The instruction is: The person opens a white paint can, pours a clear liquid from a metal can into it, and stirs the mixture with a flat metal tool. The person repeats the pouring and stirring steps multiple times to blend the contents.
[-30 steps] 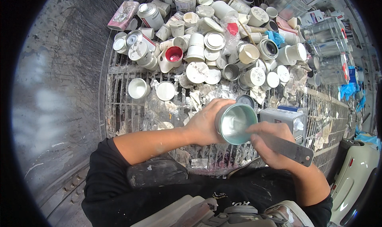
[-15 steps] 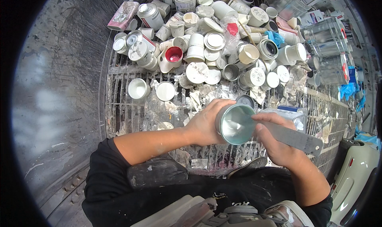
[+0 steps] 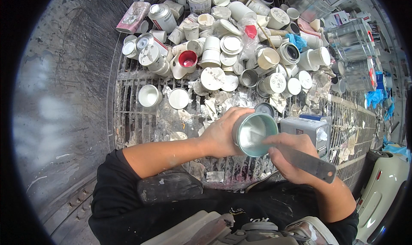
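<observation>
"What are the hands doing on your feed?"

"From my seat I see the left hand (image 3: pixel 223 135) wrapped around the left side of a green cup (image 3: pixel 270 127), gripping it from outside. The right hand (image 3: pixel 295 142) pinches a flat grey strip (image 3: pixel 311 164) between thumb and fingers, at the cup's right edge."

"How does the cup look?"

"It's held up in front of the torso, its round mouth facing my camera. I make the inner wall out as pale bluish green, with a bright, silvery-white sheen further in. Whether that's liquid, I can't tell."

"And the strip?"

"Dull and smudged, with a rounded outer end and a small hole there. The fingertips are blurred, so I can't make out its inner end."

"What's around them?"

"Just beyond the cup I've got a round dark-grey lid (image 3: pixel 265 109), and beside the right hand a grey rectangular can (image 3: pixel 304 130). Under it all is a stained grating (image 3: pixel 128 120). To the left stand a white cup (image 3: pixel 149 96) and a white disc (image 3: pixel 178 98). Farther out, I see a heap of used containers (image 3: pixel 211 58), one lined red."
</observation>
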### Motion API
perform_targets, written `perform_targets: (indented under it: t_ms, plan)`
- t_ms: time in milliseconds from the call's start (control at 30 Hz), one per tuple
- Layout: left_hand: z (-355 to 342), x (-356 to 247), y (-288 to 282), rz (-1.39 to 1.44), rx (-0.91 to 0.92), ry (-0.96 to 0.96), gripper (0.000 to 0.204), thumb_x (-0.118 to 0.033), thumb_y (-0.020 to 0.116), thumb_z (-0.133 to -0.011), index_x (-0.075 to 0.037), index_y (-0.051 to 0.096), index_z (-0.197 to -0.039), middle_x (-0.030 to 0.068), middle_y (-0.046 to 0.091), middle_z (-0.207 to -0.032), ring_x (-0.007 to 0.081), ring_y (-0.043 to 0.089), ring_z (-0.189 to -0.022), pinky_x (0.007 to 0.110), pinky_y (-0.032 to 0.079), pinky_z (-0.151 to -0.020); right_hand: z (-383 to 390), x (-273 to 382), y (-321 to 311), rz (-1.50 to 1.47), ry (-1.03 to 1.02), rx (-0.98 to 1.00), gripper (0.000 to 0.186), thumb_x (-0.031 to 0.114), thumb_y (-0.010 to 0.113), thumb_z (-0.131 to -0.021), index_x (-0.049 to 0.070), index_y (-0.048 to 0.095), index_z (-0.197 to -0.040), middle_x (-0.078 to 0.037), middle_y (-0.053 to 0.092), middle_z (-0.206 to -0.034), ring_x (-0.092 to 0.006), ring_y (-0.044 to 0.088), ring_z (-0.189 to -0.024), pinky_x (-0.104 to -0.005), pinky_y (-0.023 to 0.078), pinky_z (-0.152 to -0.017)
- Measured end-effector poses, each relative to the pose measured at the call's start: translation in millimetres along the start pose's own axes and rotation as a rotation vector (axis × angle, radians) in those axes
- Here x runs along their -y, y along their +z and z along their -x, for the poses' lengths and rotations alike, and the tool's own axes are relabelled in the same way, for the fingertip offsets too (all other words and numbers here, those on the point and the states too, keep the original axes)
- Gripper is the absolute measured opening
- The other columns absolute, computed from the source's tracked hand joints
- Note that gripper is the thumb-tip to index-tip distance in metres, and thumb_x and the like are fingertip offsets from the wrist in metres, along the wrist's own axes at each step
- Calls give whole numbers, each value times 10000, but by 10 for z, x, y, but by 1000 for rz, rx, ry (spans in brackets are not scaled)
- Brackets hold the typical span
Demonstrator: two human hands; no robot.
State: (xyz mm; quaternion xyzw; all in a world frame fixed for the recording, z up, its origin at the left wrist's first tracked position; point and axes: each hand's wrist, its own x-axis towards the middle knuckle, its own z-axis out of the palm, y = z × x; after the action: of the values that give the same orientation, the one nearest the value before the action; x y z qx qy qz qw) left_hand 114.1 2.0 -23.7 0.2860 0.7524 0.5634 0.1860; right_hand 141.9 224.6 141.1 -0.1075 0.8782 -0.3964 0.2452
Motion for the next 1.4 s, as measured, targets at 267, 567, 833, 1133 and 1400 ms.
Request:
perform_targets:
  t_ms: [267,567,833,1133,1400]
  plan:
    - [-2,-13,-14,46,-19,-2,1110,-245,1020,-615,-65,424,-1533,184,531,-1450,370,553,-1369,457,464,-1168,13,-7,-7,116,79,-106,205,157,669,-984,28,734,-1130,-133,698,-726,-254,735,-703,-373,570,-680]
    - [-12,9,-13,16,-33,41,1113,-244,1021,-613,-61,423,-1533,181,531,-1449,379,557,-1360,462,468,-1162,-19,8,-26,71,3,-183,211,120,663,-998,8,718,-1168,-141,700,-740,-253,724,-691,-369,548,-661]
    - [-19,8,0,14,-46,56,1110,-247,1022,-614,-57,423,-1530,188,534,-1445,380,560,-1353,461,471,-1157,-9,-15,-27,-165,205,-195,230,141,664,-998,11,719,-1179,-123,705,-725,-202,724,-685,-365,554,-662]
    - [-13,24,0,16,-34,41,1156,-264,1024,-594,-100,398,-1552,167,516,-1464,361,549,-1377,449,474,-1168,1,-32,10,-202,144,-169,233,152,652,-1016,7,712,-1189,-100,719,-763,-197,707,-702,-334,551,-661]
    - [-10,2,6,30,-44,52,1108,-243,1019,-619,-65,422,-1536,178,534,-1443,376,557,-1363,455,470,-1160,14,-37,-2,-199,67,-70,211,115,644,-1008,6,711,-1177,-115,699,-737,-226,704,-662,-359,550,-659]
